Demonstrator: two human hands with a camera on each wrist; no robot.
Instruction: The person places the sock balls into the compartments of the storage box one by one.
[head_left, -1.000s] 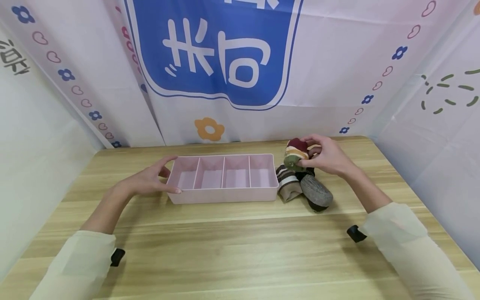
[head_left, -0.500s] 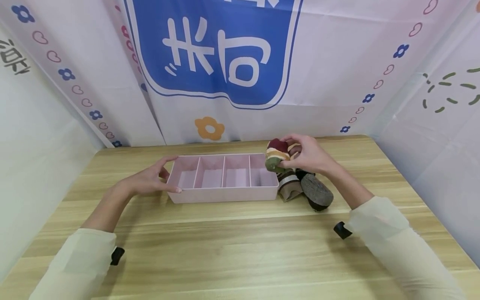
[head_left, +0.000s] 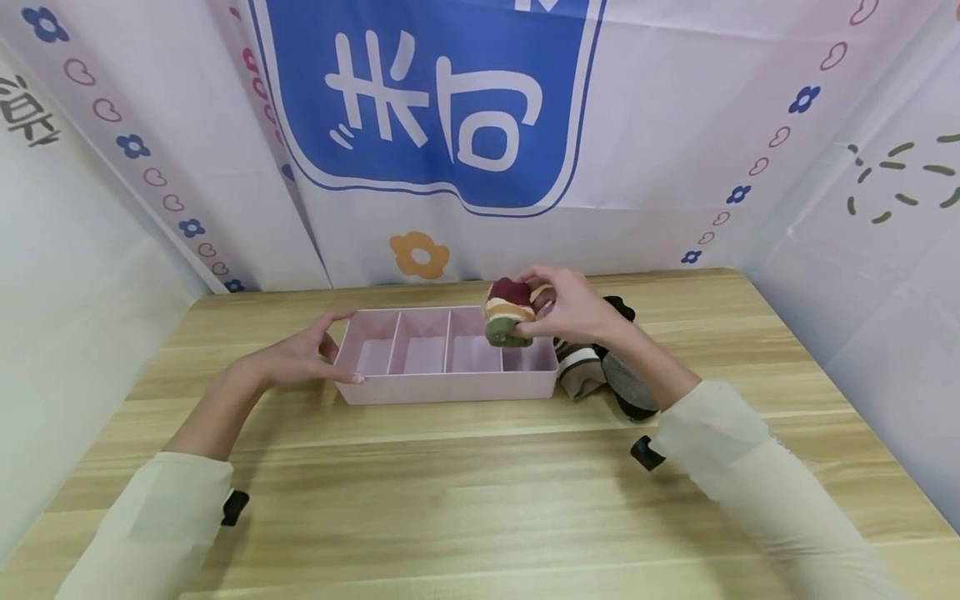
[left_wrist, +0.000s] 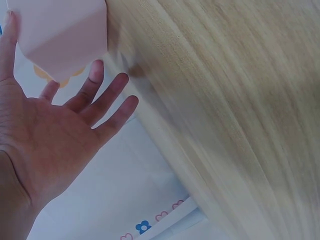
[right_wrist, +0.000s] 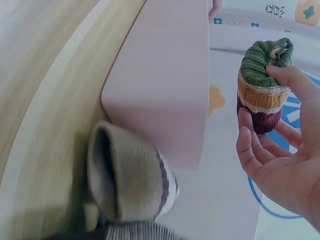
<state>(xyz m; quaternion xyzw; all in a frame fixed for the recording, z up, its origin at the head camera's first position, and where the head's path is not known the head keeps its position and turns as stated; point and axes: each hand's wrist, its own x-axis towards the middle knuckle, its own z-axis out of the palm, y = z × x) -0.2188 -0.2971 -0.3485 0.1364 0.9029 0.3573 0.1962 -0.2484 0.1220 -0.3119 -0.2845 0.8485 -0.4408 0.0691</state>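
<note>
A pink box (head_left: 450,389) with a row of several compartments stands on the table. My left hand (head_left: 295,360) grips its left end, thumb at the front corner and a finger at the back corner; in the left wrist view the other fingers (left_wrist: 110,100) are spread apart from it. Above the box's right part, my right hand (head_left: 567,307) pinches a rolled sock (right_wrist: 265,82) striped green, orange, cream and dark red. To the box's right lie a brown striped rolled sock (head_left: 580,372) and a grey and black one (head_left: 630,385), partly hidden by my right forearm.
Behind the sock pile lies a black rolled sock (head_left: 619,307), mostly covered by the right hand and forearm. A printed white cloth (head_left: 637,125) hangs at the table's back edge. Bare wooden table (head_left: 450,492) spreads in front of the box.
My right hand has carried the striped rolled sock left, from over the sock pile to over the box's right compartments. The left hand and the box have stayed in place.
</note>
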